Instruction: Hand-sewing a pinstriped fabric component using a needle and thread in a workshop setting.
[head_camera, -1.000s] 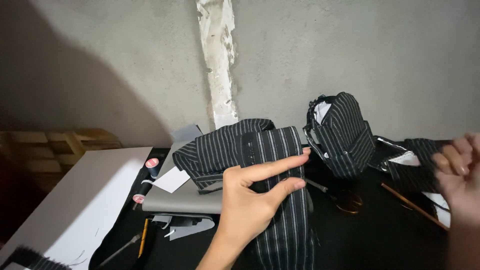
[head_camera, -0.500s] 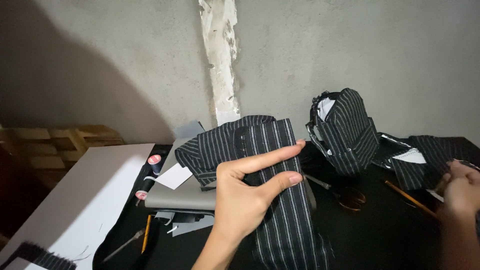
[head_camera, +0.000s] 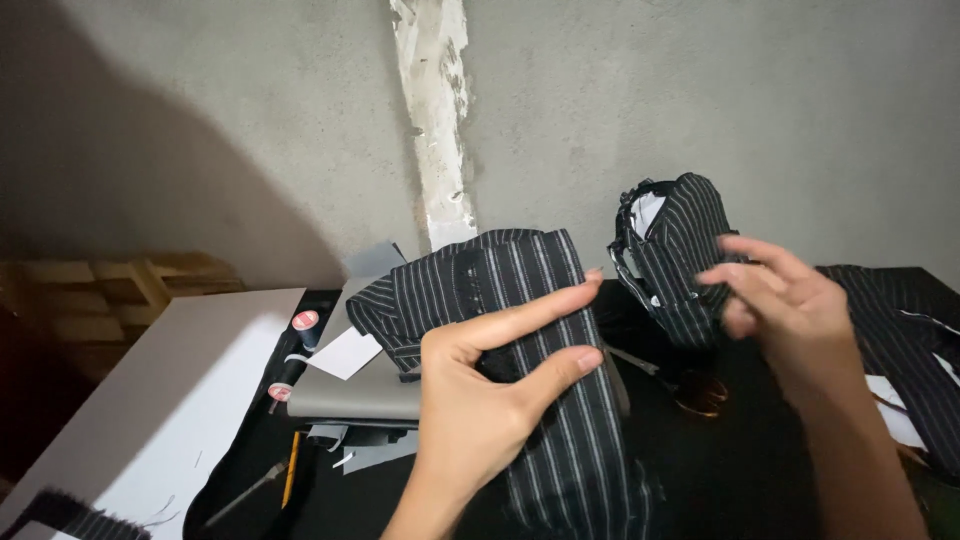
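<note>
I see striped cloth (head_camera: 560, 400) flat on counter (head_camera: 740, 480), under my left hand (head_camera: 480, 400), fingers (head_camera: 530, 315) straight, slightly apart. Right hand (head_camera: 785, 300) loose, fingers spread, touching folded bundle (head_camera: 670, 250). Thread spools (head_camera: 300, 330) left.

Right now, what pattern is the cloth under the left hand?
The cloth is black with thin white stripes, seen in the head view.

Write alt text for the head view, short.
A person's left hand lies flat on a folded black pinstriped cloth on a dark table, while the right hand hovers open in front of a bundled striped piece. A grey board, thread spools and a white panel sit at left, below a concrete wall.
</note>
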